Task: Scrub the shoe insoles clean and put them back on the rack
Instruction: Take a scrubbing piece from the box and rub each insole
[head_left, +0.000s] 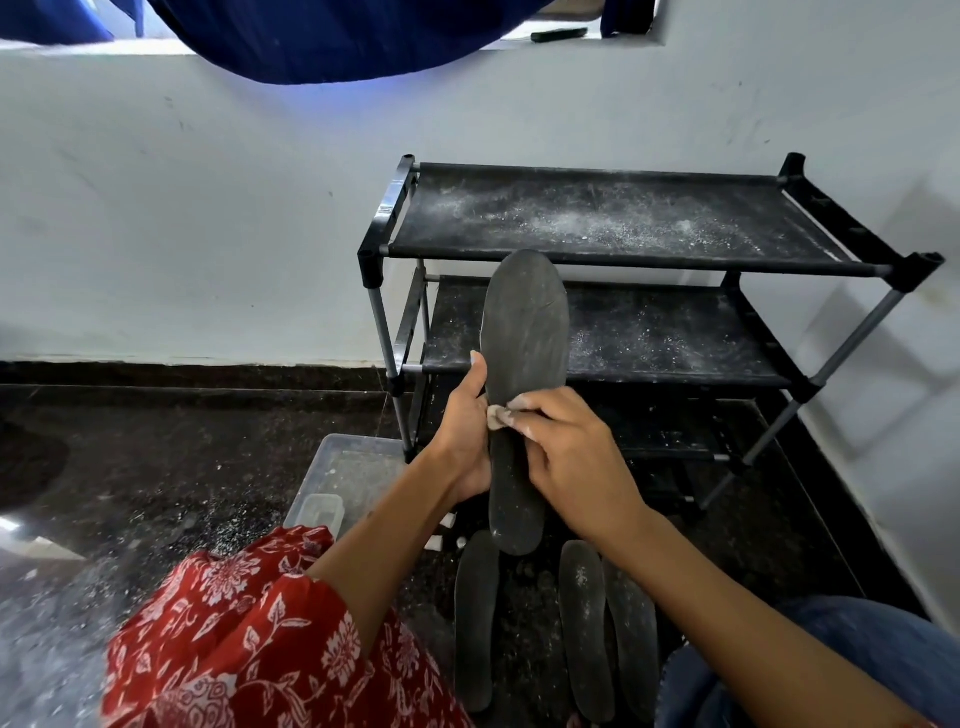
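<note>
Holding the dark insole (524, 332) up in front of me, I have my left hand (465, 431) wrapped round its narrow middle, thumb up along the left edge. My right hand (569, 452) has its fingers curled, pinching a small pale scrubbing pad (496, 415) and pressing it on the insole just beside my left thumb. My right fingertips look chalky white.

I think the insole is light and thin. It looks bendy, so it may flop if I hold only one end. Holding the middle seems best, because then my palm backs the part I rub. It may be a bit slippery with the powder on it, so I should keep a firm grip.

Three more insoles (475, 618) lie flat on the dark floor (156, 441) just below my hands, between my knees. A clear plastic tub (358, 462) sits on the floor to my left, with a small clear box (322, 509) against it. The black shoe rack (623, 223) stands by the white wall behind the insole. Its shelves are dusty with white specks, and I see no insoles on them yet.
</note>
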